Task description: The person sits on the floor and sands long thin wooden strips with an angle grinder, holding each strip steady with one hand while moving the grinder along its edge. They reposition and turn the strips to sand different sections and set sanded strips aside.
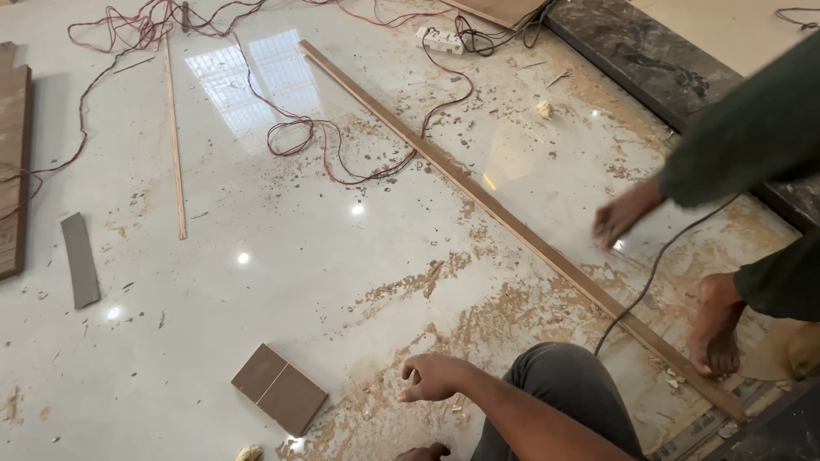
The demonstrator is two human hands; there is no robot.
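Note:
My right hand (431, 376) hovers low over the sawdust-strewn glossy floor (256, 282), fingers loosely curled and apart, holding nothing. Its forearm passes beside my knee in dark trousers (564, 384). Only the knuckles of my left hand (423, 452) show at the bottom edge. A small brown two-tone board piece (280, 388) lies just left of my hands. A long wooden strip (512, 226) runs diagonally across the floor. A co-worker's hand (623, 213) in a green sleeve reaches down near that strip, and the co-worker's bare foot (716, 329) rests beside it.
Red wire (299, 137) loops over the far floor toward a white power strip (438, 38). A black cable (658, 265) crosses the long strip. A thin wooden batten (175, 137), a grey offcut (79, 260), brown boards (13, 162) and a dark stone step (649, 51) lie around.

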